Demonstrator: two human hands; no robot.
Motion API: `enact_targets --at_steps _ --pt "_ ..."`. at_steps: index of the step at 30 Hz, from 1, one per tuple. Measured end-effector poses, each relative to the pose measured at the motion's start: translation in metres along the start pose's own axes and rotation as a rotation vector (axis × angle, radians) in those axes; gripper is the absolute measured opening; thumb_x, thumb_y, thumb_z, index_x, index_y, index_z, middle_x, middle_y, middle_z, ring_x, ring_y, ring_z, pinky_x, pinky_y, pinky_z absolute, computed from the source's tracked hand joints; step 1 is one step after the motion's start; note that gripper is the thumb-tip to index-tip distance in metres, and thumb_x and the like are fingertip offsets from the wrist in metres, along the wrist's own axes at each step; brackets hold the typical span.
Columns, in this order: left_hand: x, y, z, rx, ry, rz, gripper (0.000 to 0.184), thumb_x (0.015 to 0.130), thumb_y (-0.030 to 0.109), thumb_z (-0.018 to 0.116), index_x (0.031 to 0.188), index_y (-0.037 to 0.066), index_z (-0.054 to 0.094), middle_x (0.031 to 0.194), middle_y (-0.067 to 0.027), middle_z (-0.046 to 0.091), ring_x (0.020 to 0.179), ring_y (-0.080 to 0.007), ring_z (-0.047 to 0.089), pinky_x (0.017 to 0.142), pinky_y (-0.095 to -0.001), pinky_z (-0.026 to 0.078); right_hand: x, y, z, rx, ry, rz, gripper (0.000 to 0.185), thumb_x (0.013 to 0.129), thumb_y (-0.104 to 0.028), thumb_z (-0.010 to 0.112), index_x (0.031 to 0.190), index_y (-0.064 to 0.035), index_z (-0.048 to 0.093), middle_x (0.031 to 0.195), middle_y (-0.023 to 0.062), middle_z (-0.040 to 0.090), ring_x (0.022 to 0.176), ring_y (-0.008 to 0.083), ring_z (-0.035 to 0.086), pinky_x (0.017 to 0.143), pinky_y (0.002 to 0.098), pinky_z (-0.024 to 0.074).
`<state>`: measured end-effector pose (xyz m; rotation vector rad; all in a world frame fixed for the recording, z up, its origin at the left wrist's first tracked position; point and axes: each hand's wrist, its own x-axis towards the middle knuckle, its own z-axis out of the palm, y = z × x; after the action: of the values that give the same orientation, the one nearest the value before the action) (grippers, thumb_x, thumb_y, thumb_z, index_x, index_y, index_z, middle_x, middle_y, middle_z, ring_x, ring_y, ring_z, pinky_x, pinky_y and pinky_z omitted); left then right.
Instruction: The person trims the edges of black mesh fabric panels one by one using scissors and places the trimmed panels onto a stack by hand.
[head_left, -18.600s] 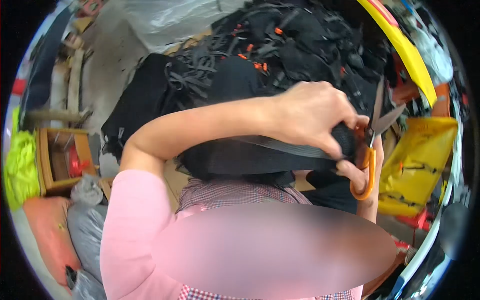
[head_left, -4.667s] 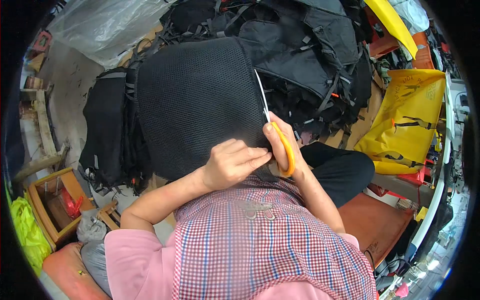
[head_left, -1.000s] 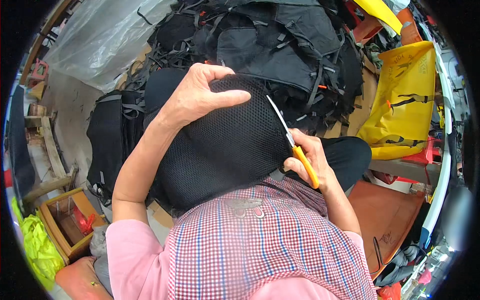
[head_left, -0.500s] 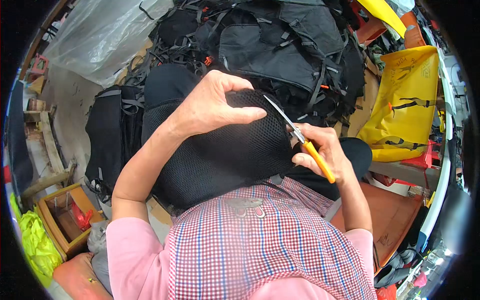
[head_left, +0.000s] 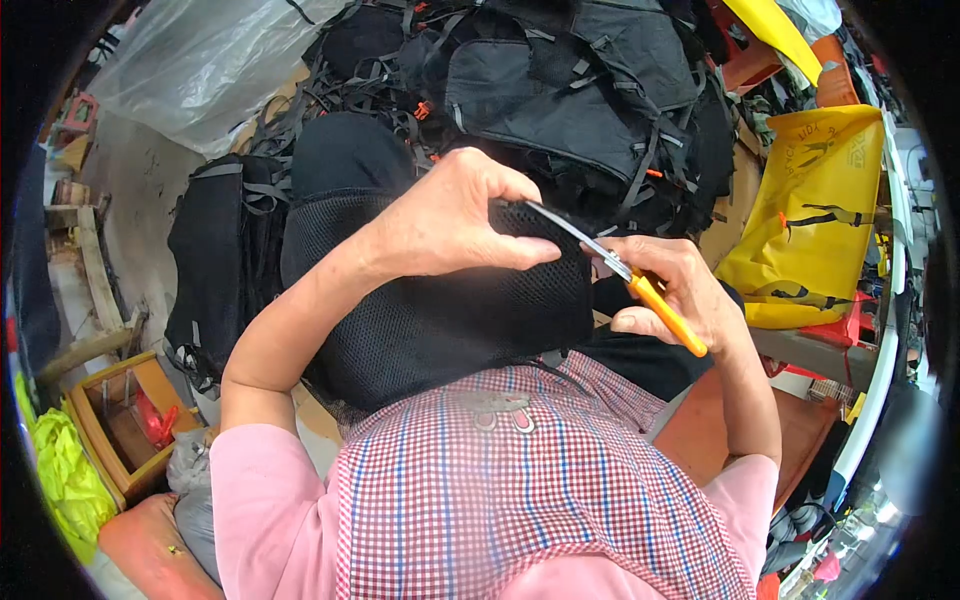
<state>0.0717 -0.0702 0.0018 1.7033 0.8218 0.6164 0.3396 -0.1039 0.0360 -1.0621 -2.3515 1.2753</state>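
Observation:
A black mesh-covered backpack panel (head_left: pixel 440 325) lies across my lap, against the checked apron. My left hand (head_left: pixel 445 218) is curled over its upper edge, thumb on the near mesh side and fingers partly hidden behind. In my right hand (head_left: pixel 685 285) is a pair of scissors (head_left: pixel 668 315) with yellow handles. Their blades point up and left along the panel's top right edge, the tip close to my left fingers. Whether the blades are parted is hard to make out.
A heap of black backpacks (head_left: pixel 560 100) with straps and orange buckles lies ahead. Another black bag (head_left: pixel 205 270) stands at the left. Clear plastic sheeting (head_left: pixel 210 70), a wooden drawer (head_left: pixel 125 425) and a yellow printed bag (head_left: pixel 815 210) surround me.
Both hands have shifted slightly right. The scissors have moved right and a little down with my right hand, and lie flatter. My left hand has slid right along the panel's edge, toward the blade tip.

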Motion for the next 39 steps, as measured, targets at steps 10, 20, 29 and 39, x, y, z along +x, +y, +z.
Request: enact_targets --at_steps 10,20,29,39 --pt "0.002 0.002 -0.051 0.262 -0.179 0.036 0.042 0.065 0.033 0.085 0.090 0.002 0.070 0.084 -0.0057 0.063 0.084 -0.0210 0.060 0.087 -0.0357 0.045 -0.001 -0.003 -0.009 -0.050 -0.015 0.077 0.058 0.077 -0.047 0.076 0.110 0.0008 0.067 0.101 0.0177 0.070 0.086 0.0279 0.071 0.075 0.0329 0.0542" --pt "-0.009 0.007 -0.032 0.074 -0.047 0.117 0.025 0.073 0.018 0.082 0.074 -0.001 0.067 0.066 -0.0017 0.053 0.062 -0.0101 0.051 0.058 -0.0278 0.038 0.011 -0.034 -0.029 -0.198 -0.142 0.031 0.048 0.076 -0.033 0.080 0.108 -0.0012 0.064 0.084 0.0114 0.069 0.075 0.0300 0.067 0.069 0.0360 0.0534" --pt "-0.008 -0.018 -0.010 0.220 0.209 0.410 0.029 0.073 0.022 0.080 0.075 0.000 0.062 0.074 -0.0092 0.055 0.069 -0.0235 0.058 0.063 -0.0326 0.045 -0.001 0.001 0.006 0.111 0.259 0.193 0.069 0.074 -0.054 0.076 0.117 -0.0021 0.059 0.070 -0.0035 0.041 0.062 0.0076 0.040 0.056 0.0245 0.0337" --pt "-0.024 -0.015 -0.026 0.493 0.288 0.640 0.025 0.072 0.013 0.076 0.086 0.005 0.056 0.081 -0.0074 0.056 0.077 -0.0245 0.061 0.066 -0.0347 0.050 0.054 -0.015 0.036 0.327 0.364 0.055 0.042 0.077 0.006 0.070 0.116 -0.0036 0.057 0.089 -0.0020 0.054 0.080 0.0060 0.052 0.074 0.0196 0.0405"
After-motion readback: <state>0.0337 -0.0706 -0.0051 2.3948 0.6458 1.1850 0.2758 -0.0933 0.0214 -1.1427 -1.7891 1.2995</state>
